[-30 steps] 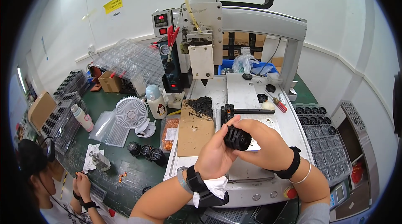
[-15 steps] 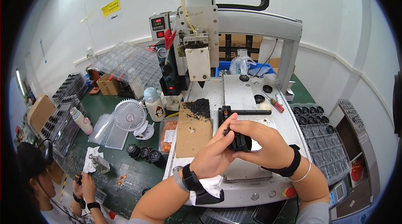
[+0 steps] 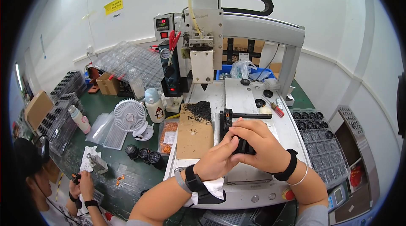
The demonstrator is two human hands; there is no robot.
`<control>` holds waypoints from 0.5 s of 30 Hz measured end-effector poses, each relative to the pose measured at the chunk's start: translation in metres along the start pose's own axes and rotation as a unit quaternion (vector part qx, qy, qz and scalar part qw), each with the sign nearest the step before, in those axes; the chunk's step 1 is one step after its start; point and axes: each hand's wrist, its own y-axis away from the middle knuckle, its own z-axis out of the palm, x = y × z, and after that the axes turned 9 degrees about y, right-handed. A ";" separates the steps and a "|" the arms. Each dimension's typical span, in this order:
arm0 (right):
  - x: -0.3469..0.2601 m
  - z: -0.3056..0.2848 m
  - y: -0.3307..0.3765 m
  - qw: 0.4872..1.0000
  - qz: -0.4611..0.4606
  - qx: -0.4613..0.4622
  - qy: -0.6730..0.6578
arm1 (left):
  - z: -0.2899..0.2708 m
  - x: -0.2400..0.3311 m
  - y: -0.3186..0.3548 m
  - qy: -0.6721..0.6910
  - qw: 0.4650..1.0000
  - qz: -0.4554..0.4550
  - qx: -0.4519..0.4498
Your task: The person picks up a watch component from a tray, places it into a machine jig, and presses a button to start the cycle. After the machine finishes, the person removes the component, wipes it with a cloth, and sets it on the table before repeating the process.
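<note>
Both of my hands are wrapped around a black ribbed cylindrical part (image 3: 243, 146) over the machine's white bed. My left hand (image 3: 216, 157) grips its left side, with the thumb lying along it. From the right, my right hand (image 3: 265, 146) curls over the top, its fingertips meeting the left hand. Much of the part is hidden by the fingers. Just beyond my hands is a black fixture (image 3: 226, 119) with a small orange piece and a bar running right. A pointed nozzle (image 3: 204, 87) hangs from the machine head (image 3: 203, 66), apart from my hands.
Left of my hands lies a brown cardboard sheet (image 3: 194, 143) with black residue. A white fan (image 3: 130, 116), a bottle (image 3: 154, 109) and black cylindrical parts (image 3: 155, 158) stand further left. A red screwdriver (image 3: 277, 109) rests right. Trays (image 3: 315, 145) line the right; a co-worker's hands (image 3: 80, 183) work at lower left.
My right hand has closed further over the black part, and both hands have turned it slightly, so less of it shows. The whole view has shifted a little.
</note>
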 end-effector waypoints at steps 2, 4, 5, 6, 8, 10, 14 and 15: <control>-0.002 0.003 0.000 1.000 -0.007 0.010 0.003 | 0.005 0.001 0.003 0.118 0.992 -0.040 0.020; -0.006 0.001 -0.002 1.000 -0.001 -0.010 0.003 | 0.009 -0.003 0.002 0.133 0.991 -0.019 0.022; -0.007 0.000 -0.001 1.000 0.006 -0.028 0.000 | 0.011 -0.005 0.001 0.148 0.989 0.001 0.026; -0.006 -0.003 -0.003 1.000 0.007 -0.027 0.002 | 0.012 -0.006 0.001 0.147 0.989 -0.001 0.024; 0.003 -0.016 -0.010 0.998 0.009 -0.062 -0.025 | 0.012 -0.008 0.001 0.150 0.986 0.074 -0.019; 0.020 -0.034 -0.010 0.992 0.121 -0.016 0.023 | 0.007 -0.009 -0.001 0.136 0.985 0.103 -0.027; 0.093 -0.067 0.006 0.897 0.323 -0.236 0.190 | 0.005 0.003 -0.008 0.106 0.985 0.138 0.004; 0.112 -0.058 0.023 0.883 0.312 -0.249 0.247 | 0.004 0.006 -0.007 0.109 0.983 0.144 0.014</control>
